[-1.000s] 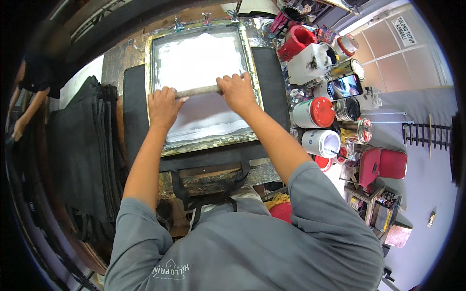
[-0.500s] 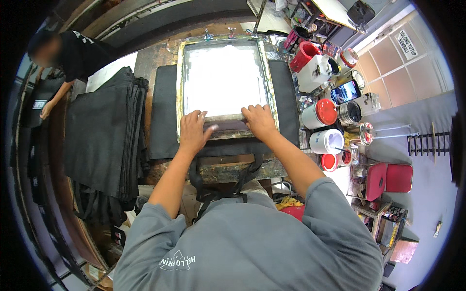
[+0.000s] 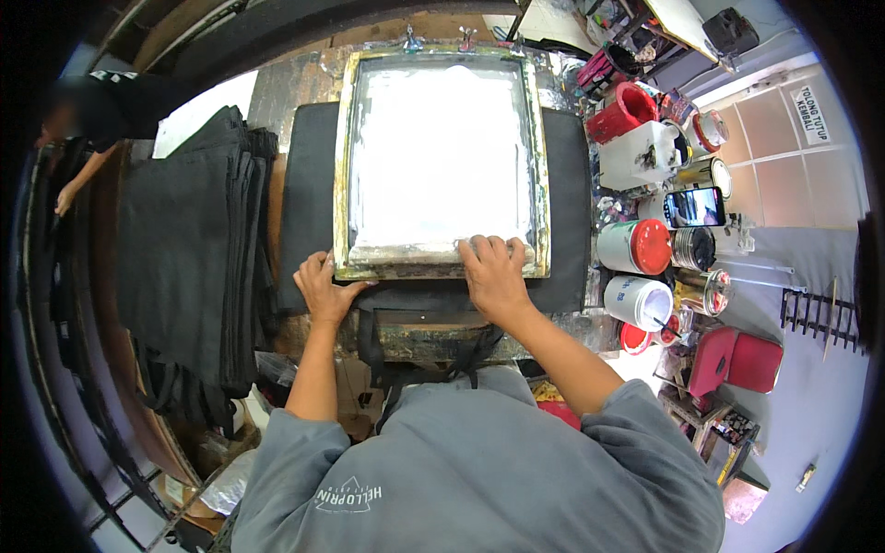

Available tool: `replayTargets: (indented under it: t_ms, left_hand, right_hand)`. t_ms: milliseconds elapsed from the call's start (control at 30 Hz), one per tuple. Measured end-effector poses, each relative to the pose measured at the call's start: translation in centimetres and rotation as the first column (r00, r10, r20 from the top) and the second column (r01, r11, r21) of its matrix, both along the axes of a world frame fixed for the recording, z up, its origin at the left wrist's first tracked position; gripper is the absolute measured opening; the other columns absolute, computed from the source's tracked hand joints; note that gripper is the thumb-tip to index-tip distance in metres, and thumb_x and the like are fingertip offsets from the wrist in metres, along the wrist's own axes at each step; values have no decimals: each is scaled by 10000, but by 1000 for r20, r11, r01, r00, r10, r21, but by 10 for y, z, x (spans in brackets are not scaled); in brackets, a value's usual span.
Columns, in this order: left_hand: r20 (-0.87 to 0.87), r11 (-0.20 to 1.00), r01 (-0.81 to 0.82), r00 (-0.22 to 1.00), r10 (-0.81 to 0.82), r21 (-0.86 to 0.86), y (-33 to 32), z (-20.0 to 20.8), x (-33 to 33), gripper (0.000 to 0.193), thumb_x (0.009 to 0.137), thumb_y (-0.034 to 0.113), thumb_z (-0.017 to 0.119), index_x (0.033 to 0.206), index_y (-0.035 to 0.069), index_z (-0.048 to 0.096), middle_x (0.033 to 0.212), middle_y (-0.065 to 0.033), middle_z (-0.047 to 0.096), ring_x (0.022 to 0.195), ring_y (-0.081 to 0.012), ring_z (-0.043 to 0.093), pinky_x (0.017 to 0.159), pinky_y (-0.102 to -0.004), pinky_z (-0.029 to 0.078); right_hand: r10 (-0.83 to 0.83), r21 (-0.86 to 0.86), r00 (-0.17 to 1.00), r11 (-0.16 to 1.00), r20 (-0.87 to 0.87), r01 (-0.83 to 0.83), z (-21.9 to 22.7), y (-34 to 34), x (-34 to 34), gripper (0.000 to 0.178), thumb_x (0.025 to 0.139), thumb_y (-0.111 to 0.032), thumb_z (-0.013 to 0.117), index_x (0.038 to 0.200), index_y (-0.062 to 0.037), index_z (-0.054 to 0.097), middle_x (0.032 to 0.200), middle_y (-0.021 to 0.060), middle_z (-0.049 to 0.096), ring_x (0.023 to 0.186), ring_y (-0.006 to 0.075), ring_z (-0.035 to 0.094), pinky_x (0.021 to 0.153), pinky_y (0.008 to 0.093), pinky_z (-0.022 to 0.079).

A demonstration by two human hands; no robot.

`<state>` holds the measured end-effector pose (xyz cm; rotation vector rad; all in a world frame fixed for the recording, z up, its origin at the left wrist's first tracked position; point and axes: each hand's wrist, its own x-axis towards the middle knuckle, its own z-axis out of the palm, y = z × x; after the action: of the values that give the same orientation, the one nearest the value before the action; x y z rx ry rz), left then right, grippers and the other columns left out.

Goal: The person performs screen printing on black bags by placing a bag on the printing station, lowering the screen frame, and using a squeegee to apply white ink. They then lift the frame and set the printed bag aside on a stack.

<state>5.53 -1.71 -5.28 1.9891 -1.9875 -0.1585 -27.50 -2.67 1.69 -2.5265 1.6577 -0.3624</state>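
Yellow-stained frame: left hand at the lower left corner, thumb spread wide from the fingers; right hand with fingers bent over the bottom rail. Firmness of either grip cannot be told. Position: frame above the black bag, on the table; contact or slight lift cannot be told. White ink covers most of the inside; spreading judged complete. Outstanding, by judgement: frame not yet clear of the bag; surface beneath hidden. Left: bag stack. Right: tubs.
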Motion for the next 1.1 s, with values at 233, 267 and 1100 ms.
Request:
replayTargets:
  t_ms: [233, 267, 1100]
  left_hand:
    - [-624, 992, -124, 776, 90, -11, -4, 64, -13, 792, 660, 230, 963, 1348, 17, 633, 1145, -116, 731, 1054, -243, 665, 960, -402, 511]
    - [-753, 990, -138, 655, 62, -38, -10, 81, -16, 780, 689, 205, 955, 1364, 5, 619, 1162, -116, 734, 1068, -227, 672, 967, -389, 523]
    - [-70, 811, -543, 820, 568, 215, 70, -1, 33, 934, 890, 499, 753, 1496, -115, 395, 1381, -335, 468, 1254, -499, 480, 1078, -538, 405]
  right_hand:
    - [-32, -55, 999, 998, -15, 31, 90, -14, 2, 351, 891, -214, 657, 1214, -89, 599, 1058, 91, 557, 1044, 263, 542, 1026, 559, 314]
    - [-45, -100, 999, 994, 2, 45, 106, -20, 4, 348, 895, -259, 663, 1191, -85, 613, 1055, 97, 570, 1050, 272, 548, 1022, 560, 312]
    - [-146, -380, 988, 911, 56, 156, 293, -202, 4, 733, 993, -669, 436, 887, -9, 737, 912, 223, 730, 931, 413, 690, 920, 576, 457]
